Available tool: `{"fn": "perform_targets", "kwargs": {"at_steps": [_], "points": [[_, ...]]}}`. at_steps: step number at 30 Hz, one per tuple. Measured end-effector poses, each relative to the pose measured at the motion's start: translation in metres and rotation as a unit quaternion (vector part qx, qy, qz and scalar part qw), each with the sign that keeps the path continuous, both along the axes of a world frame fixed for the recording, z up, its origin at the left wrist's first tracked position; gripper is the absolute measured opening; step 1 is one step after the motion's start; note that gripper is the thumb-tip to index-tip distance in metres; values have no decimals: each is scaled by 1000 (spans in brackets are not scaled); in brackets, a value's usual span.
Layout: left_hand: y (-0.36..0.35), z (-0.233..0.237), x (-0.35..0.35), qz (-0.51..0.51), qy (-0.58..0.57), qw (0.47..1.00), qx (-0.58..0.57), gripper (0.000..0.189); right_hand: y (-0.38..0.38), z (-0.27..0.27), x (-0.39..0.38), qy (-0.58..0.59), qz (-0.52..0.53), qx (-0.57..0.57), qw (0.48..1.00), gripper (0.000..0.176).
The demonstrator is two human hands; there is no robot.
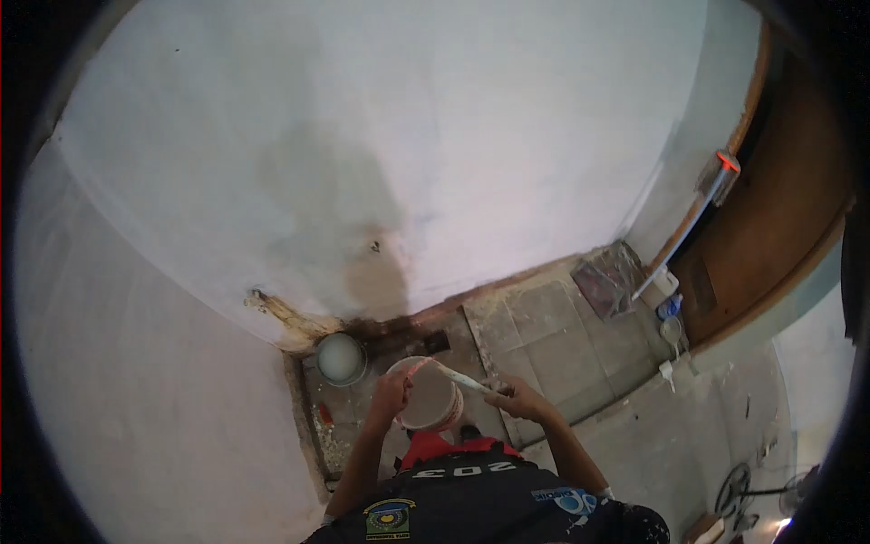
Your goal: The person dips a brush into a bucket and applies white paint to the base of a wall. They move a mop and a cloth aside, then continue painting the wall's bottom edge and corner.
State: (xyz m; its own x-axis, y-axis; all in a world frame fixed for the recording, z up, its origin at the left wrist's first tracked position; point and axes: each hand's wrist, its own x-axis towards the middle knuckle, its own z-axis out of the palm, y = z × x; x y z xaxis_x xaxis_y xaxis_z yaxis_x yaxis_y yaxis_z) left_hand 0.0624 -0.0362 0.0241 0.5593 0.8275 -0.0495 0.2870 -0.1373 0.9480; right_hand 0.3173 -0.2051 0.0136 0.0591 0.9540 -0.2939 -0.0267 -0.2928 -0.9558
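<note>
Bucket sits just ahead of the torso, between both hands; left hand clasps its left rim; right hand is wrapped round a pale stick; stick's long axis runs from the right hand leftward into the bucket mouth.

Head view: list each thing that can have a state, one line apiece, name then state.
Bucket, upright, no lid, pale inside.
Stick, tilted, its tip over the bucket's rim.
Left hand, gripping the bucket's rim.
Right hand, shut on the stick.
Corner pail, upright; lidded or full, cannot tell.
Wall, white, dark stain low down.
</note>
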Motion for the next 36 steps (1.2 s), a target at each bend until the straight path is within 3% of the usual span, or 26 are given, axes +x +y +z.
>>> {"fn": "perform_targets", "kwargs": {"at_steps": [2, 3, 5, 9, 11, 15, 17, 18, 20, 22, 23, 25, 28, 29, 31, 36], "points": [[-6, 26, 10, 107, 41, 961, -252, 51, -5, -4, 1, -17, -10, 2, 1000, 41], [-6, 26, 11, 104, 49, 960, -256, 51, -5, -6, 1, -40, -11, 13, 999, 42], [-8, 24, 9, 66, 44, 977, -197, 50, -6, -2, -1, -19, -2, 31, 999, 42], [-7, 25, 10, 78, 57, 966, -241, 45, -8, -7, -6, -23, -5, 44, 999, 40], [-3, 17, 6, -11, 84, 986, -144, 45, -10, -16, -6, -36, -8, 76, 996, 39], [-12, 33, 11, 37, 87, 969, -229, 43, -12, -11, -8, -40, -17, 32, 999, 38], [-5, 8, 0, -69, 84, 994, 22, 42, -13, -11, -8, -52, -14, 43, 998, 39], [-7, 12, -1, -66, 86, 994, 18, 42, -13, -3, -7, -107, 4, 41, 993, 40], [-8, 31, 6, -8, 108, 983, -147, 41, -13, 15, -8, -157, 29, 36, 986, 41], [-7, 34, 7, -14, 107, 986, -125, 42, -10, 35, -11, -269, 55, 43, 961, 39], [-8, 36, 8, -26, 104, 989, -99, 44, -7, 36, -13, -265, 61, 42, 961, 39], [-9, 37, 12, -10, 95, 986, -135, 45, -2, 40, -17, -422, 73, 208, 879, 33], [-15, 45, 22, 1, 86, 979, -182, 48, 15, 59, -29, -495, 164, 159, 838, 26], [-16, 47, 26, -1, 86, 978, -192, 49, 25, 52, -34, -494, 165, 157, 839, 26], [-17, 44, 28, -16, 80, 981, -175, 49, 44, 33, -46, -544, 231, 148, 793, 23], [-25, 58, 29, -27, 85, 988, -128, 51, 67, 25, -63, -530, 278, 157, 785, 20]]}}
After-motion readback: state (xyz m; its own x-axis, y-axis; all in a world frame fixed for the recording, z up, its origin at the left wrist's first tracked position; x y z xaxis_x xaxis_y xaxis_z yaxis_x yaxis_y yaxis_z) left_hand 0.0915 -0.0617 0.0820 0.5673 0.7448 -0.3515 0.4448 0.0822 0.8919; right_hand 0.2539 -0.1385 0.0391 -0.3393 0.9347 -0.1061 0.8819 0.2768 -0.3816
